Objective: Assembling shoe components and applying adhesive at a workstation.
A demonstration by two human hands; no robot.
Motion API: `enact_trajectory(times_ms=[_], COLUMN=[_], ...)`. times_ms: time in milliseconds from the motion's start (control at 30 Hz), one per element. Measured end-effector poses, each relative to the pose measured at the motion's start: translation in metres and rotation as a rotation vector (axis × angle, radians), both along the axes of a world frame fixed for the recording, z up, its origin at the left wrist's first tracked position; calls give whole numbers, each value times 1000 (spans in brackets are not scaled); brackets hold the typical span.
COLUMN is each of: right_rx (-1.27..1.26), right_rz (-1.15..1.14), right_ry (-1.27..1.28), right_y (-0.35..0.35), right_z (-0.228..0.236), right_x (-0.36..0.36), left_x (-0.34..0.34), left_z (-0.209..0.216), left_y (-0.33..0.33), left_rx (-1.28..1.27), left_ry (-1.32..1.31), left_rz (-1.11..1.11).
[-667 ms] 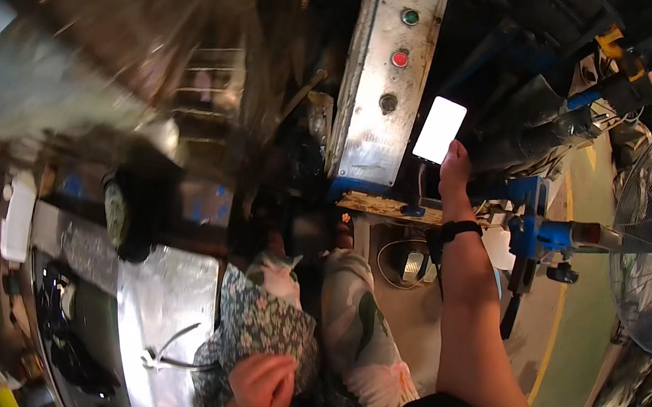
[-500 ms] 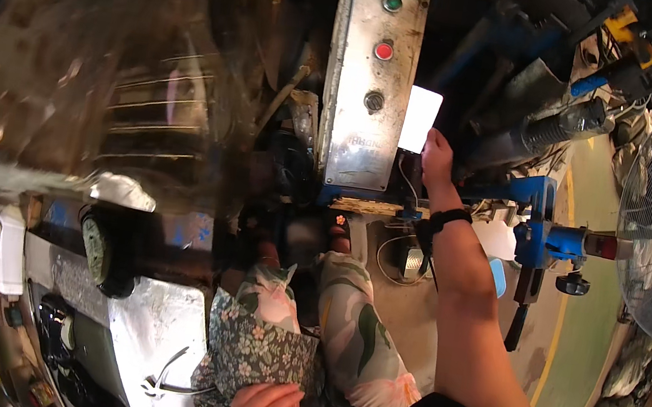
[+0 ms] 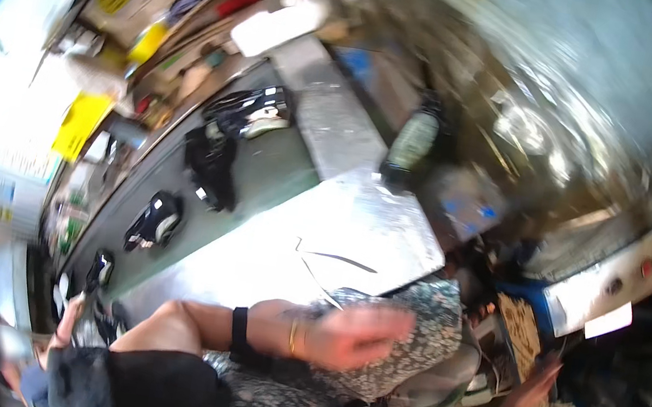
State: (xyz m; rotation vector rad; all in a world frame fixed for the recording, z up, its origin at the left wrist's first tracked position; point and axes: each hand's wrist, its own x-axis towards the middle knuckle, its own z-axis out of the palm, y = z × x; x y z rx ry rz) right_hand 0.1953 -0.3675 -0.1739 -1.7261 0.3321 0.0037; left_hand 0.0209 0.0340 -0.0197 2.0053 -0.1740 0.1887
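My left hand (image 3: 360,339) hovers over the flower-patterned apron (image 3: 418,318) on my lap, its fingers smeared by motion. Close beyond it, a thin dark strip (image 3: 339,258) and a pale strip lie on the shiny metal tabletop (image 3: 389,234). My right hand (image 3: 533,386) is low at the right with its fingers stretched out and nothing visible in them. A white card (image 3: 610,320) sticks out from the edge of the metal control box (image 3: 584,284), apart from that hand.
Several black shoes (image 3: 155,220) lie along a dark green belt (image 3: 262,181) beyond the tabletop. A black piece with a grey-green sole-like face (image 3: 415,141) stands by the machine's clear plastic sheeting (image 3: 523,123). Another person's arm (image 3: 68,321) shows at the far left.
The view has swung left, bringing the belt and shoes to the middle. My right hand has come away from the white card. My left hand has risen from my lap.
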Motion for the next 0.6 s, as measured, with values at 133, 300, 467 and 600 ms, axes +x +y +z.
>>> enact_trajectory(times_ms=[133,300,467,600], right_rx=[-614,-483,-809,-847], right_rz=[471,494,359,424], right_ry=[28,205,200,51], right_y=[32,-27,27,53], right_z=[34,8,57,71], right_x=[-131,-212,-237,-232], left_x=[14,19,-1,-46], left_z=[-2,9,45,45], left_y=[159,382,448,433], left_rx=[703,1124,1107,1223], left_ry=[-134,588,1135,815], left_rz=[853,784,632,799])
